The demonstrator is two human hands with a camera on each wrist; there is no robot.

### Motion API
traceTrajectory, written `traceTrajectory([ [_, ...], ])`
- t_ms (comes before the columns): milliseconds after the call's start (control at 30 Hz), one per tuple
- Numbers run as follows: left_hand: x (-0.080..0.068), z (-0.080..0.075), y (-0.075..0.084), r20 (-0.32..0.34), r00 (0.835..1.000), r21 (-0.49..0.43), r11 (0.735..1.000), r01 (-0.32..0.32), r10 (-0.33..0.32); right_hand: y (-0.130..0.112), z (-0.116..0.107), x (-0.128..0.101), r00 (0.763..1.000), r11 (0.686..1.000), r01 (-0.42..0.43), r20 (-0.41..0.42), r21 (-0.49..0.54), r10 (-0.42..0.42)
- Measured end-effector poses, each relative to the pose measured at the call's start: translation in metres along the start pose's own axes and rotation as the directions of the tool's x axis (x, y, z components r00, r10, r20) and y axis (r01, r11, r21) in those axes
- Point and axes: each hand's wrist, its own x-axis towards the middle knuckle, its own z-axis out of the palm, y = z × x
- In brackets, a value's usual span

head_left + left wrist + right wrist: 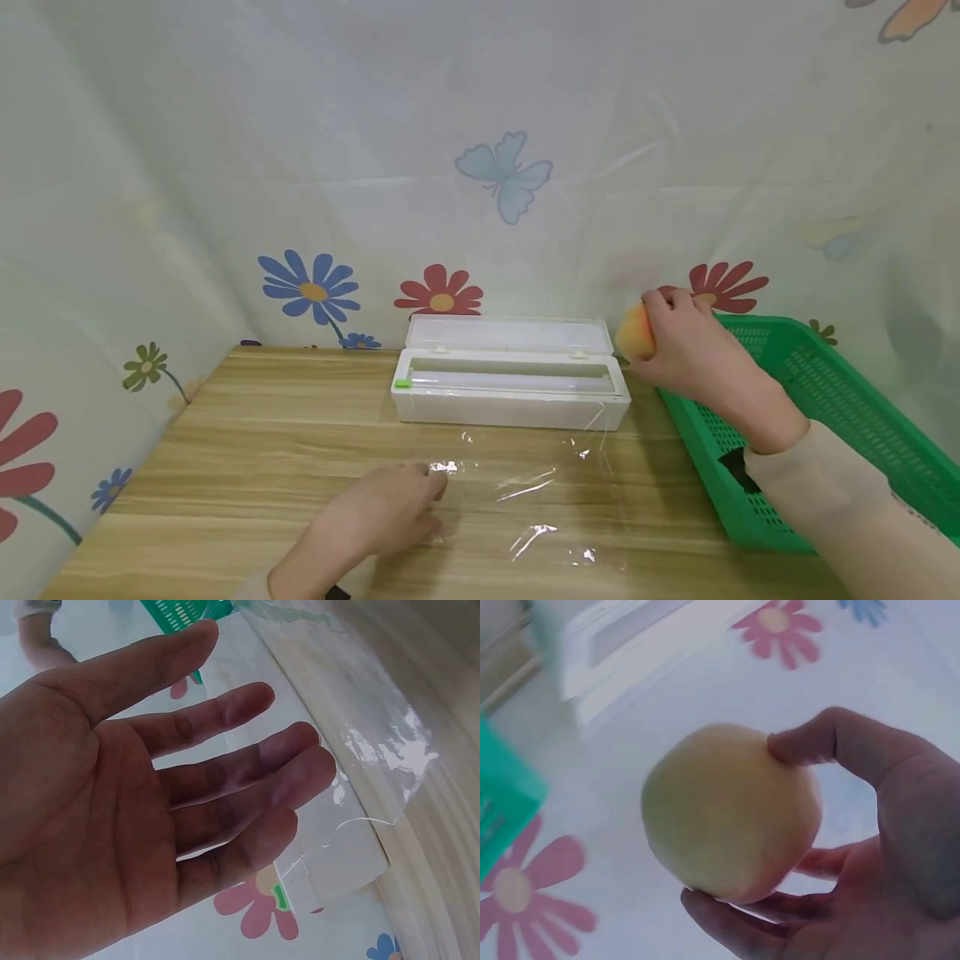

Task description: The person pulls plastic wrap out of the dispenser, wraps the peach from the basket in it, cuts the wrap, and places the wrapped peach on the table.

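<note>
My right hand (693,346) holds a peach (636,332) up beside the right end of the white cling film box. In the right wrist view the peach (731,814) is pale yellow-green, pinched between thumb and fingers. The box (510,410) stands with its clear lid raised and a film roll inside. A sheet of transparent cling film (525,492) stretches from it over the wooden table toward me. By the sheet's left edge hovers my left hand (390,508); the left wrist view shows its palm (90,817) bare and its fingers loosely extended.
A green perforated basket (697,450) stands on the right, under my right forearm. Its visible inside shows no items. Behind the wooden table (285,425) hangs a pale curtain (360,167) printed with flowers and butterflies.
</note>
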Motion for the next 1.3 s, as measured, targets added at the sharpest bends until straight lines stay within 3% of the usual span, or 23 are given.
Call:
traceTrajectory([
  [367, 0.002, -0.003, 0.002, -0.021, 0.999, 0.026, 0.999, -0.025, 0.025, -0.051, 0.014, -0.021, 0.989, 0.989, 0.149, -0.001, 0.016, -0.149],
  [533, 0.004, -0.003, 0.004, -0.033, 0.999, 0.046, 0.998, -0.04, 0.041, -0.069, 0.031, -0.026, 0.975, 0.975, 0.221, 0.031, 0.003, -0.221],
  [767, 0.008, -0.002, 0.007, 0.005, 1.0, 0.062, 0.998, -0.03, 0.03, -0.088, 0.066, -0.035, 0.948, 0.953, 0.301, 0.098, 0.02, -0.302],
  [1067, 0.007, -0.002, 0.01, 0.003, 1.0, 0.081, 0.996, -0.03, 0.03, -0.108, 0.099, -0.04, 0.936, 0.946, 0.297, 0.154, 0.128, -0.315],
  [1300, 0.006, -0.003, 0.014, 0.01, 1.0, 0.104, 0.995, -0.015, 0.014, -0.118, 0.116, -0.047, 0.922, 0.942, 0.312, 0.201, 0.124, -0.332],
])
